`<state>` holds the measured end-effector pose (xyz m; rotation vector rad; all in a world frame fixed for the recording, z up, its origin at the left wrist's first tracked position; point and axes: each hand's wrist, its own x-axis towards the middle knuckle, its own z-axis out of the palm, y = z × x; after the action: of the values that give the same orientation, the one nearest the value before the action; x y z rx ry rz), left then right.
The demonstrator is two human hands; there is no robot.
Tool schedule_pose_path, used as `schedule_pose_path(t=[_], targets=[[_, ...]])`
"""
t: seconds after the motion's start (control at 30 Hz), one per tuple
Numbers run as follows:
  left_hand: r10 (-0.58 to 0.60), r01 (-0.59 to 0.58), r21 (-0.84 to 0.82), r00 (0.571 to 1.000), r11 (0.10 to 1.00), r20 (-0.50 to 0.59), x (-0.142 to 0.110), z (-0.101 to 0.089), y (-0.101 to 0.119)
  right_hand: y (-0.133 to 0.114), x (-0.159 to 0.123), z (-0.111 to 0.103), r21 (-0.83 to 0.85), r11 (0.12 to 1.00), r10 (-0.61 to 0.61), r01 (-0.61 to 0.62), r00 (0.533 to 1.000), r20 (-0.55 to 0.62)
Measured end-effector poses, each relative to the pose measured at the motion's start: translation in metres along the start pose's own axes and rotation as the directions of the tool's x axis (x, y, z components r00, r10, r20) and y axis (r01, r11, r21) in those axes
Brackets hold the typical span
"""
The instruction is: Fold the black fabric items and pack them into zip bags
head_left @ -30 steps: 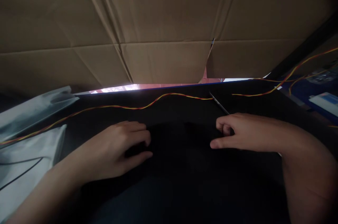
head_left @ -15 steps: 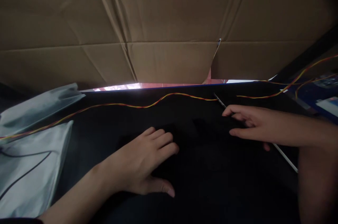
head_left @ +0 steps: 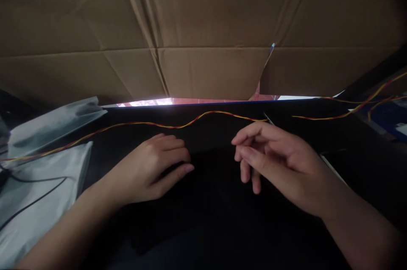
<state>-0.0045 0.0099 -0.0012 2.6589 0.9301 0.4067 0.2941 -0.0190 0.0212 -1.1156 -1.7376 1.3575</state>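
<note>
My left hand (head_left: pixel 162 168) is low over the dark work surface (head_left: pixel 178 236), left of the middle. Its fingers curl under and its thumb lies close beside the forefinger; anything inside is hidden. Opposite it, my right hand (head_left: pixel 276 160) is turned with the thumb side up. Its fingers are loosely bent and apart, with nothing visible between them. Between the hands lies a faint darker shape (head_left: pixel 211 162), too dim to name. A thin pale strip (head_left: pixel 333 169) runs slantwise behind my right hand, partly covered by it.
A twisted red-and-yellow wire (head_left: pixel 136 123) crosses behind my hands. Cloudy plastic bags (head_left: pixel 57 123) and a thin black cable (head_left: pixel 34 199) lie at left. A creased cardboard sheet (head_left: pixel 210 11) stands across the back. Something blue (head_left: pixel 386 123) sits at far right.
My left hand has drawn back leftward, with its thumb now beside the fingers. My right hand has come left towards the middle and turned its thumb side up. The view has shifted slightly.
</note>
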Motion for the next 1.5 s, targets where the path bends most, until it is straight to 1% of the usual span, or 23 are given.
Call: schedule_pose_path(t=[0.03, 0.07, 0.1, 0.13, 0.17, 0.2, 0.23, 0.33, 0.4, 0.47, 0.57, 0.63, 0.7, 0.8, 1.0, 1.13, 1.2, 1.27, 1.33, 1.37, 1.4, 1.43, 1.5], targets=[[0.004, -0.004, 0.0, 1.0, 1.0, -0.001, 0.0, 0.0, 0.0, -0.001, -0.002, -0.009, -0.077, 0.997, -0.016, 0.019, 0.999, 0.04], [0.01, -0.01, -0.009, 1.0, 1.0, 0.002, 0.001, 0.001, 0.0, -0.002, -0.004, -0.018, -0.187, 0.982, -0.005, 0.027, 0.993, 0.119], [0.014, -0.014, -0.023, 1.0, 1.0, 0.011, 0.001, 0.002, 0.0, -0.004, -0.008, -0.026, -0.304, 0.952, 0.03, 0.044, 0.971, 0.236], [0.015, -0.014, -0.038, 1.0, 0.999, 0.024, 0.002, 0.005, 0.001, -0.006, -0.011, -0.032, -0.414, 0.909, 0.104, 0.048, 0.936, 0.336], [0.013, -0.011, -0.05, 0.999, 0.999, 0.042, 0.002, 0.008, 0.002, -0.007, -0.015, -0.035, -0.497, 0.866, 0.177, 0.051, 0.899, 0.401], [0.007, -0.003, -0.056, 0.998, 0.998, 0.062, 0.002, 0.01, 0.002, -0.008, -0.017, -0.034, -0.56, 0.827, 0.237, 0.051, 0.872, 0.428], [-0.003, 0.007, -0.055, 0.997, 0.998, 0.083, 0.002, 0.013, 0.001, -0.007, -0.019, -0.032, -0.605, 0.795, 0.271, 0.043, 0.867, 0.419], [-0.022, 0.028, -0.042, 0.991, 0.999, 0.135, 0.002, 0.019, 0.0, -0.003, -0.016, -0.022, -0.648, 0.761, 0.245, 0.044, 0.904, 0.349], [-0.025, 0.031, -0.039, 0.987, 0.999, 0.158, 0.002, 0.02, -0.001, 0.001, -0.01, -0.021, -0.628, 0.776, 0.205, 0.052, 0.922, 0.329], [-0.021, 0.026, -0.033, 0.986, 0.999, 0.165, 0.003, 0.019, -0.001, 0.002, -0.004, -0.027, -0.596, 0.802, 0.176, 0.043, 0.936, 0.305], [-0.005, 0.008, -0.017, 0.988, 1.0, 0.156, 0.004, 0.019, 0.0, 0.0, 0.0, -0.036, -0.57, 0.822, 0.103, 0.024, 0.976, 0.189], [0.006, -0.005, -0.006, 0.989, 1.0, 0.149, 0.004, 0.019, 0.001, -0.002, -0.001, -0.033, -0.573, 0.819, 0.054, 0.024, 0.991, 0.119], [0.015, -0.015, 0.0, 0.99, 1.0, 0.144, 0.004, 0.02, 0.001, -0.001, -0.003, -0.022, -0.59, 0.806, 0.046, 0.047, 0.989, 0.142], [0.012, -0.011, -0.006, 0.991, 1.0, 0.134, 0.003, 0.02, 0.001, 0.002, -0.008, -0.005, -0.629, 0.771, 0.103, 0.098, 0.956, 0.275], [0.005, -0.004, -0.011, 0.99, 1.0, 0.142, 0.002, 0.019, 0.001, 0.019, -0.01, 0.006, -0.714, 0.666, 0.094, 0.217, 0.925, 0.369], [0.015, -0.015, -0.001, 0.99, 1.0, 0.142, 0.002, 0.022, 0.0, 0.033, -0.007, 0.023, -0.773, 0.566, 0.028, 0.287, 0.931, 0.365], [0.022, -0.021, -0.007, 0.99, 1.0, 0.142, 0.002, 0.021, 0.0, 0.033, -0.004, 0.027, -0.777, 0.557, -0.023, 0.294, 0.94, 0.34], [0.026, -0.022, -0.032, 0.991, 0.999, 0.134, 0.001, 0.017, -0.001, 0.027, 0.0, 0.02, -0.752, 0.609, -0.087, 0.254, 0.963, 0.255], [0.015, -0.01, -0.054, 0.995, 0.998, 0.101, 0.0, 0.011, -0.003, 0.021, 0.003, 0.004, -0.729, 0.677, -0.113, 0.103, 0.993, 0.036], [0.006, -0.002, -0.057, 0.997, 0.998, 0.074, -0.001, 0.007, -0.004, 0.019, 0.004, -0.006, -0.722, 0.692, -0.078, -0.015, 0.992, -0.096], [-0.003, 0.005, -0.054, 0.999, 0.999, 0.038, -0.001, 0.003, -0.006, 0.019, 0.005, -0.016, -0.72, 0.68, -0.003, -0.141, 0.981, -0.195], [-0.009, 0.009, -0.046, 1.0, 0.999, -0.006, -0.002, 0.0, -0.007, 0.02, 0.006, -0.025, -0.724, 0.643, 0.103, -0.248, 0.966, -0.239], [-0.026, 0.024, -0.024, 0.996, 0.999, -0.087, -0.003, -0.005, -0.009, 0.026, 0.007, -0.036, -0.74, 0.586, 0.3, -0.332, 0.936, -0.183]])
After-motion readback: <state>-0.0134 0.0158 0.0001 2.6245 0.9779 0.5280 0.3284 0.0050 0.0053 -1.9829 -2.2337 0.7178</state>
